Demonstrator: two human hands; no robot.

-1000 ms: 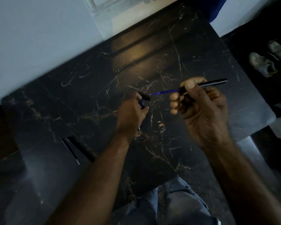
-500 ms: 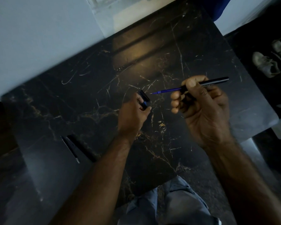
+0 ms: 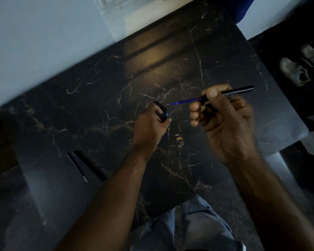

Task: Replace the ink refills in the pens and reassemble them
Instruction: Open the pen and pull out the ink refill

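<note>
Over the middle of the frame: both hands work above a black marble counter (image 3: 101, 109) veined in gold and white.
Right hand (image 3: 223, 120): closed around a slim black pen barrel (image 3: 237, 90), thumb pressed on top, held nearly level at centre right.
Refill: a thin blue ink refill (image 3: 186, 101) sticks out of the barrel's left end, its fine tip pointing toward the other hand and stopping just short of it.
Left hand (image 3: 150, 125): closed on a short black pen piece (image 3: 160, 110), probably the front section or cap; its blue-tinged end shows by the fingertips. Which part it is cannot be told for sure.
Gap: the refill tip and the short piece are near each other but apart.
Spare parts: at lower left of the frame, two more dark slender pieces (image 3: 85, 164) lie side by side on the counter, one with a pale metallic tip. Whether they are whole pens, spent refills or empty barrels is too dim to tell.
Done so far, by my reading: this pen is opened and a refill sits partly in its barrel.
Left to do, by my reading: seat the refill fully, fit the short piece over the tip and close the pen, then deal with the pieces at lower left if they need the same.
Beyond the counter: a pair of pale worn shoes (image 3: 295, 71) rests on the dark floor at upper right.
</note>
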